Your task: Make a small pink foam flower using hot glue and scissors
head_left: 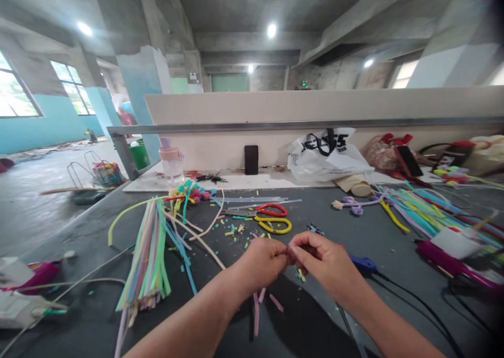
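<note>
My left hand [260, 263] and my right hand [323, 261] meet over the dark table, fingertips pinched together. Whatever lies between the fingers is too small and hidden to name. Just past them rest scissors [277, 224] with red and yellow loops, blades to the left. Small cut bits in yellow, green and pink [238, 231] are scattered around the scissors. Several short pink strips [256, 316] lie below my left hand. Beside my right wrist is a blue-handled tool [364, 264] with a black cord, partly hidden by that hand.
A bundle of pastel strips [145, 263] lies at left, more strips [425, 211] at right. Magenta devices [459, 261] with cords sit on both sides. Along the back stand a bottle [171, 161], a phone [251, 160] and a white bag [328, 156] against a partition [216, 148].
</note>
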Tool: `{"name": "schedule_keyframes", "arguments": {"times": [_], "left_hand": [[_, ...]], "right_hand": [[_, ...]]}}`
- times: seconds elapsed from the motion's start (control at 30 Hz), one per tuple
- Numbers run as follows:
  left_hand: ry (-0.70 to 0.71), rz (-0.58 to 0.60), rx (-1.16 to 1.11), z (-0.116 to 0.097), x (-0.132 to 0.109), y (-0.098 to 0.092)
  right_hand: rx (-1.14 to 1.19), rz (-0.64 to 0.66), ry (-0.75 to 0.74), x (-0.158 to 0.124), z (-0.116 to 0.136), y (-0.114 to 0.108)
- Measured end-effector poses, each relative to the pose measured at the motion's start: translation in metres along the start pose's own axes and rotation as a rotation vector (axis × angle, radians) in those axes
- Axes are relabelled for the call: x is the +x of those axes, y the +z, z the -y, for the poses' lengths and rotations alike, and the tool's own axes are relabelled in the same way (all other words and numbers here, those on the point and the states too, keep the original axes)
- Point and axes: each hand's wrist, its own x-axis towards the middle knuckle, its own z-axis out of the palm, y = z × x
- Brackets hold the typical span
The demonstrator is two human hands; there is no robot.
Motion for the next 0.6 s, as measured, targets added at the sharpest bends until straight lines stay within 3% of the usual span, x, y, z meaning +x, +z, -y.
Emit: {"name": "schedule_keyframes", "arguments": {"times": [0.23, 0.4, 0.6], "left_hand": [[-0.033, 0.095, -0.149, 0.001, 0.0, -0.005], [-0.157, 0.17, -0.485, 0.006, 0.001, -0.011], [-0.187, 0.066, -0.699, 0.014, 0.005, -0.017]], "right_hand": [[0.043, 0.002, 0.062, 0.001, 0.004, -0.005], [0.093, -0.033, 0.095, 0.002, 0.01, -0.014], [0.082, -0.073, 0.112, -0.002, 0.016, -0.032]]}}
